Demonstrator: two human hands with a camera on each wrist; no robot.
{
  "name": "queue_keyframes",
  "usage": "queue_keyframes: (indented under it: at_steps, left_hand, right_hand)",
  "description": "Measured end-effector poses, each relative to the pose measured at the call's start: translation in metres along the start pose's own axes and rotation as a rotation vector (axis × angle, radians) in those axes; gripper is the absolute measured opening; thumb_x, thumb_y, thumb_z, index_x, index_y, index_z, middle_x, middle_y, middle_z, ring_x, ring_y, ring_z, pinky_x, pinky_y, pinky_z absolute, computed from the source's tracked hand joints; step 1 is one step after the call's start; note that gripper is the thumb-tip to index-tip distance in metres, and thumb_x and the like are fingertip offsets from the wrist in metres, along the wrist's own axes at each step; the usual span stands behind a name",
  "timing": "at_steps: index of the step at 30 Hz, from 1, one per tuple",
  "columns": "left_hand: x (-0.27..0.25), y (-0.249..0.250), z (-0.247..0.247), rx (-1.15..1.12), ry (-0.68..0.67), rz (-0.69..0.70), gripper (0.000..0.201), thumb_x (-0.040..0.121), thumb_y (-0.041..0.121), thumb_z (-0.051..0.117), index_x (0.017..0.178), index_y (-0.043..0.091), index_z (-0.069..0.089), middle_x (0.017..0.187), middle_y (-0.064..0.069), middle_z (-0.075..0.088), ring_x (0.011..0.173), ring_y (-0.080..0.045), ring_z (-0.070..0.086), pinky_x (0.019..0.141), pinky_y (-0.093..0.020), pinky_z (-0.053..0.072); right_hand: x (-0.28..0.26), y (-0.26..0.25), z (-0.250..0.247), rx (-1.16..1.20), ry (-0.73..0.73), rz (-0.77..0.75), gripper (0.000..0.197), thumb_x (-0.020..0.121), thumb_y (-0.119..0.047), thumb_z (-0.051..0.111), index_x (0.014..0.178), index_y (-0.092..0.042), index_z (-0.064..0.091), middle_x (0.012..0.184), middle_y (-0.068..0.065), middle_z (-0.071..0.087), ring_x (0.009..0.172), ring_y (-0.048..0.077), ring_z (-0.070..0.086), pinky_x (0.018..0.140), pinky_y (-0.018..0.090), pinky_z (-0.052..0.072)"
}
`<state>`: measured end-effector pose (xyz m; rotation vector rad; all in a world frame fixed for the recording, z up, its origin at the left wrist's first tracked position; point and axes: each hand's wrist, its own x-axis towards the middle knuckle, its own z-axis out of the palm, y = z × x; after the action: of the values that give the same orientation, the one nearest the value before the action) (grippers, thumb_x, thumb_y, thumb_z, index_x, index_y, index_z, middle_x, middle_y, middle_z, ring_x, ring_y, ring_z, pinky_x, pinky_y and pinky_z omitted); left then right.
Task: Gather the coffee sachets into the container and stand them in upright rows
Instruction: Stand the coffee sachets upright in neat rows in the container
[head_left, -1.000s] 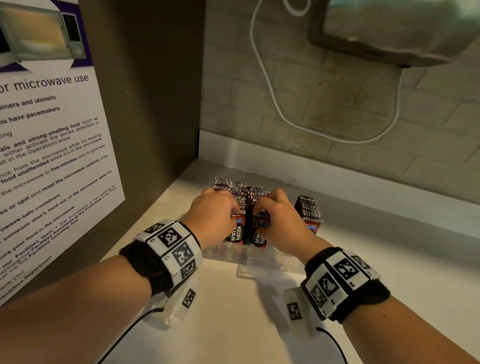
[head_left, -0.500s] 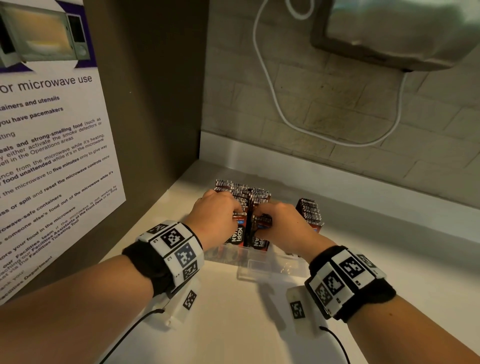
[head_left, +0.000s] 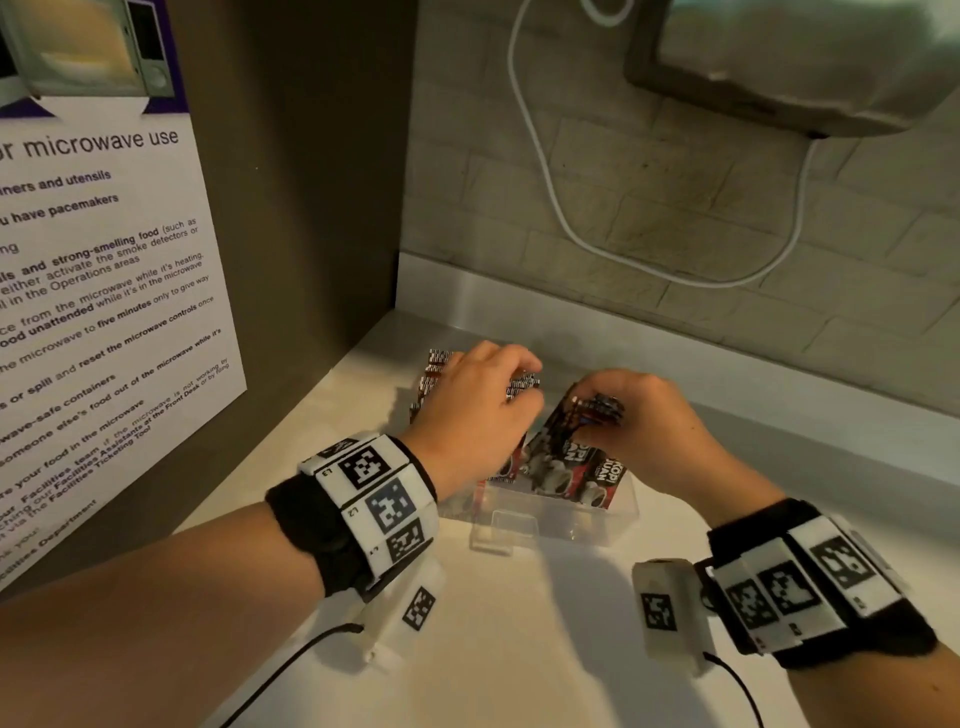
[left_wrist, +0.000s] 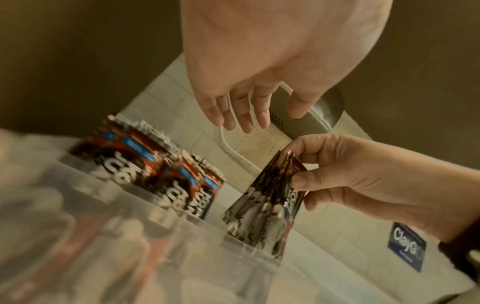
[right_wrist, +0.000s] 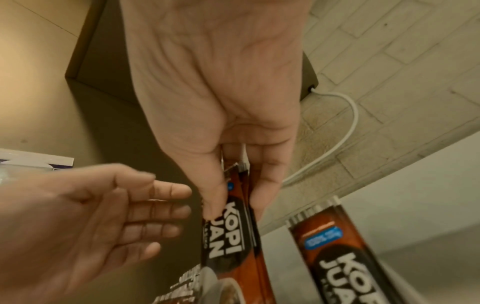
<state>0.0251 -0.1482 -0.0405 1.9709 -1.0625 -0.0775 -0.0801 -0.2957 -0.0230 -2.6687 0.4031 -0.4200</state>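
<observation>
Right hand (head_left: 644, 421) is pinching a small bundle of coffee sachets (head_left: 566, 447) near the top edge, thumb on one face and fingers (left_wrist: 306, 152) curled over the other, so that's a firm grip. The left-wrist view shows it best: the bundle fans out at the bottom, and its lower end sits inside the clear container (head_left: 613, 514), leaning rather than standing straight. The printed "KOPI JUAN" faces the person in the head view.

Left hand (head_left: 478, 415) is just at nine o'clock of that bundle, above the standing rows of sachets (head_left: 436, 364) packed into the left part of the container. From both wrist cameras its fingers (right_wrist: 161, 205) are straight and slightly spread, gripping nothing. Whether the fingertips touch the sachet tops I cannot tell; the head view hides it behind the knuckles.

In the right-wrist view another sachet (right_wrist: 342, 257) stands at four o'clock of the held bundle, close but apart from it, striped seal upward.

The container rests on the pale bench (head_left: 519, 649), roughly at the centre of the head view, tucked toward the back corner. At nine o'clock a microwave-use notice (head_left: 104, 312) hangs on the dark side panel. At twelve to one o'clock a white cable (head_left: 561, 218) loops down the tiled wall from a grey wall-mounted unit (head_left: 805, 62). Both wrists carry bands with black-and-white marker tiles (head_left: 374, 493).
</observation>
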Motion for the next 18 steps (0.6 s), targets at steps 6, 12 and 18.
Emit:
queue_keyframes:
  at_steps: [6, 12, 18]
  left_hand:
    - [0.000, 0.030, 0.026, -0.638, -0.263, -0.378, 0.048, 0.099, 0.051, 0.036, 0.135, 0.022, 0.048, 0.133, 0.000, 0.050, 0.128, -0.016, 0.044, 0.101, -0.027, 0.038]
    - [0.007, 0.042, 0.050, -0.934, -0.445, -0.674, 0.059, 0.100, 0.056, 0.021, 0.119, 0.019, 0.064, 0.103, 0.010, 0.066, 0.101, 0.003, 0.062, 0.069, -0.009, 0.040]
    - [0.029, 0.031, 0.079, -1.036, -0.468, -0.778, 0.062, 0.093, 0.069, 0.028, 0.073, 0.022, 0.061, 0.051, 0.007, 0.066, 0.064, -0.012, 0.067, 0.058, -0.023, 0.054]
  right_hand:
    - [-0.018, 0.023, -0.003, -0.118, -0.056, -0.043, 0.027, 0.071, -0.001, 0.075, 0.094, -0.016, 0.072, 0.089, -0.003, 0.067, 0.081, 0.017, 0.062, 0.069, 0.020, 0.045]
    - [-0.028, 0.035, 0.006, -0.227, -0.120, 0.016, 0.029, 0.076, -0.002, 0.069, 0.100, -0.018, 0.068, 0.100, 0.000, 0.064, 0.089, 0.023, 0.062, 0.074, 0.034, 0.049]
    - [-0.034, 0.042, 0.007, -0.201, -0.087, 0.060, 0.032, 0.073, -0.003, 0.074, 0.101, -0.017, 0.066, 0.098, -0.002, 0.059, 0.083, 0.021, 0.059, 0.072, 0.029, 0.048]
